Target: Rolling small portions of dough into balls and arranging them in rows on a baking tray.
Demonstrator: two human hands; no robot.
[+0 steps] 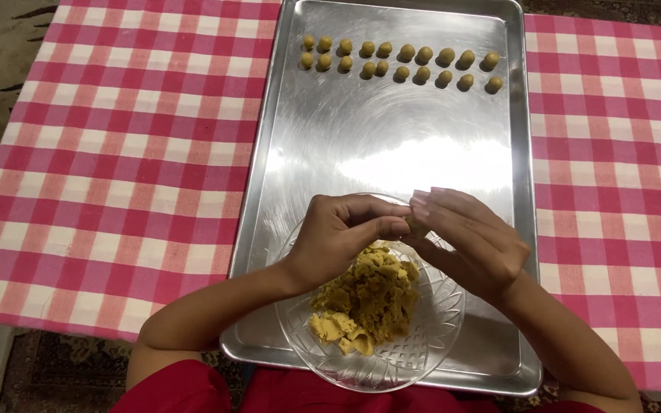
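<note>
- The left hand [342,237] and the right hand [464,241] were together over the near half of the metal tray [392,145], just above the far rim of the glass bowl [430,336].
- Both hands were curled, fingertips meeting, pinching a tiny bit of dough between them (it was mostly hidden, so I could not tell its shape).
- The big lump of yellow-brown dough [369,294] sat in the bowl, right under the hands. It looked crumbly and rough.
- The bowl stood on the near edge of the tray, and its near rim stuck out a little past that edge.
- Two rows of small dough balls [403,61] lay along the far edge of the tray, close together but mostly not touching.
- The tray lay on a red and white checked cloth [116,153] that covered the table.
- What could go wrong, I think: the dough looked dry, so the little bit might break apart or drop crumbs if squeezed too hard.
- The bowl might tip or slide off the near edge if a wrist bumped it, because it hung over a bit.
- A new ball might roll on the smooth, shiny tray and knock into the others.
</note>
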